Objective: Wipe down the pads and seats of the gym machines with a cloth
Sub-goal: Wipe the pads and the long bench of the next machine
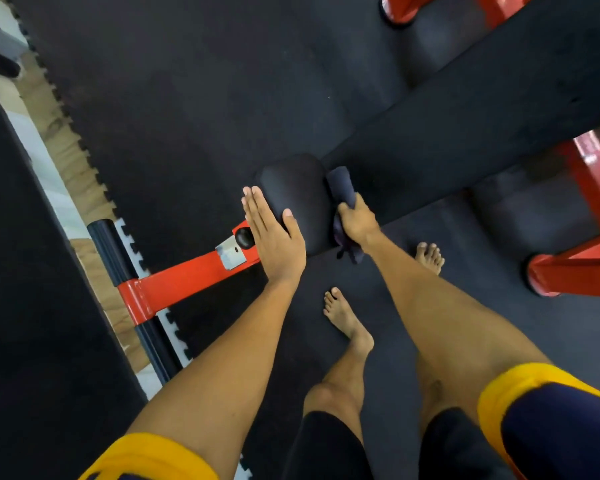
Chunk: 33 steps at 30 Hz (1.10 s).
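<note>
The right hand [357,221] clenches a dark rolled fabric cloth [342,185], which lies in the seam between the small black cushioned seat pad [298,188] and the long black upholstered bench pad [465,126]. The left hand [274,233] is released: its straight fingers lie flat against the seat pad's left side, with the thumb over the top.

Risk: the cloth's loose tail hangs below the fist and may snag in the seam or slip free under a hard stroke.

Nearby: a red steel frame bar [184,278] with a black round knob [244,237] sits just beside the left hand, where knuckles could strike it. Bare feet [347,317] stand near red steel uprights [589,202], which crowd the bench's right side.
</note>
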### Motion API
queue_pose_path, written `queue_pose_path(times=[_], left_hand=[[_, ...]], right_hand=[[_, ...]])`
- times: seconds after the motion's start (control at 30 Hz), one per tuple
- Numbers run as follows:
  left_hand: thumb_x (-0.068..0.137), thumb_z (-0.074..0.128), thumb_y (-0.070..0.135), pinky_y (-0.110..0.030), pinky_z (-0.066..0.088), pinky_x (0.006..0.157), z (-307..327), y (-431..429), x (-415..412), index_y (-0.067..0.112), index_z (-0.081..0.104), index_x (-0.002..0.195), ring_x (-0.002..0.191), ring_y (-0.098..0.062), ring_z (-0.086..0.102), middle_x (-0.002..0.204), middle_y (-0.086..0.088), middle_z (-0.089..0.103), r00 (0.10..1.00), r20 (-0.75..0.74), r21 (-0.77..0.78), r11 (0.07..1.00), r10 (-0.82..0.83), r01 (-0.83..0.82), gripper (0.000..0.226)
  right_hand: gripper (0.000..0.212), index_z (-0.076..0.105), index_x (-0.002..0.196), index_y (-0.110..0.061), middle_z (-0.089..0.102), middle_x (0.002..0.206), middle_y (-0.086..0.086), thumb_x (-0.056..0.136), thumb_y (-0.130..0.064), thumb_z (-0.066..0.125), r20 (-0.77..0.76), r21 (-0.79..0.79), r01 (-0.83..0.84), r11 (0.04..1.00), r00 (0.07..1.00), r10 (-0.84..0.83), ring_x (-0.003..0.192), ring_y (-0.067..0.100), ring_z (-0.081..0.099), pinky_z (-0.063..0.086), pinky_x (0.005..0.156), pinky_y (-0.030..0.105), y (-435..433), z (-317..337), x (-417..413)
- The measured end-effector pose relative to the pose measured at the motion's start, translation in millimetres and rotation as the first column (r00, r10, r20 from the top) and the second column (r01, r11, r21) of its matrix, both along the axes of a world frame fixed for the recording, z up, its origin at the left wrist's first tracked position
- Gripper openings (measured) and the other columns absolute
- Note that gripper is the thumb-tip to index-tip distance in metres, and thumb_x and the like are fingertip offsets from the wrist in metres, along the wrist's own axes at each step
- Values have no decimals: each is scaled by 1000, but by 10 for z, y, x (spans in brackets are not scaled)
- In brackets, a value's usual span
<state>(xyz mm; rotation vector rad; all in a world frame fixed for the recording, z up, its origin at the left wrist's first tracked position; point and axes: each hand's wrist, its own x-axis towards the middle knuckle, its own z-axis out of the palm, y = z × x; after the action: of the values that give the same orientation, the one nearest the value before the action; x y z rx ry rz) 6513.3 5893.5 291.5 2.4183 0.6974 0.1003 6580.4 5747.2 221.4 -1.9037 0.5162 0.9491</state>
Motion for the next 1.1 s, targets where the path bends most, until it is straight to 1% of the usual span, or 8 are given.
queue_pose_path(times=[0.17, 0.3, 0.47, 0.63, 0.8, 0.9, 1.0, 1.1], left_hand=[[102, 51, 27, -35, 19, 125, 261, -132, -198, 8, 8, 161, 156, -26, 7, 168, -13, 5, 980, -191, -21, 999, -48, 45, 76], [95, 60, 18, -36, 32, 117, 620, -267, -247, 9, 31, 154, 149, -27, 25, 159, -11, 25, 948, -297, 62, 989, -113, 137, 67], [91, 61, 16, -37, 38, 115, 794, -488, 47, 11, 52, 135, 139, -24, 36, 143, -5, 39, 914, -329, 126, 948, -239, 293, 46], [91, 59, 17, -32, 32, 118, 669, -663, 409, 6, 59, 131, 135, -24, 42, 138, -6, 48, 792, -386, 98, 833, -473, 545, 41], [96, 49, 35, -42, 6, 127, 407, -642, 826, 5, 42, 148, 150, -30, 24, 157, -15, 36, 605, -694, 197, 705, -390, 681, 60], [102, 35, 42, -46, -5, 126, 187, -504, 1008, 4, 15, 159, 156, -31, 0, 168, -17, 7, 451, -840, 219, 570, -303, 792, 71], [104, 25, 47, -48, -8, 125, -46, -393, 1029, 6, 2, 161, 156, -31, -9, 168, -17, -6, 424, -861, 242, 506, -282, 828, 74], [104, 17, 50, -51, -7, 125, -159, -401, 973, 4, -3, 159, 155, -34, -12, 167, -20, -10, 430, -858, 277, 452, -280, 848, 74]], right_hand=[[45, 41, 145, -18, 58, 138, 16, 102, -17, 51, 85, -85, -343, 936, 933, 349, 118, 35, 57, 44, 87, 36, -434, 441, -105], [51, 38, 149, -16, 53, 144, 17, 101, -18, 52, 154, -224, -522, 823, 815, 559, 124, 40, 54, 47, 96, 45, -675, 812, 179], [53, 36, 150, -13, 45, 148, 13, 100, -13, 53, 214, -437, -718, 542, 503, 838, 121, 44, 53, 49, 93, 53, -704, 1074, 777], [72, 16, 163, -18, 24, 165, 5, 101, -5, 50, 131, -559, -800, 217, 174, 976, 149, 43, 26, 38, 114, 55, -714, 986, 1227], [76, 5, 164, -15, 2, 171, 6, 102, -6, 49, -8, -585, -808, -70, -80, 997, 156, 42, 4, 18, 124, 58, -813, 555, 1412], [76, 10, 164, -25, 0, 171, 8, 102, -34, 52, -65, -567, -781, -262, -275, 959, 155, 44, 0, 9, 125, 59, -943, 175, 1443], [77, 6, 163, -34, -6, 172, 7, 101, -57, 45, -68, -603, -713, -358, -401, 913, 155, 45, -7, -2, 125, 58, -966, -113, 1458], [68, 4, 162, -37, -16, 170, 4, 105, -53, 37, -24, -613, -684, -396, -484, 875, 154, 43, -17, -12, 123, 58, -893, -287, 1472]])
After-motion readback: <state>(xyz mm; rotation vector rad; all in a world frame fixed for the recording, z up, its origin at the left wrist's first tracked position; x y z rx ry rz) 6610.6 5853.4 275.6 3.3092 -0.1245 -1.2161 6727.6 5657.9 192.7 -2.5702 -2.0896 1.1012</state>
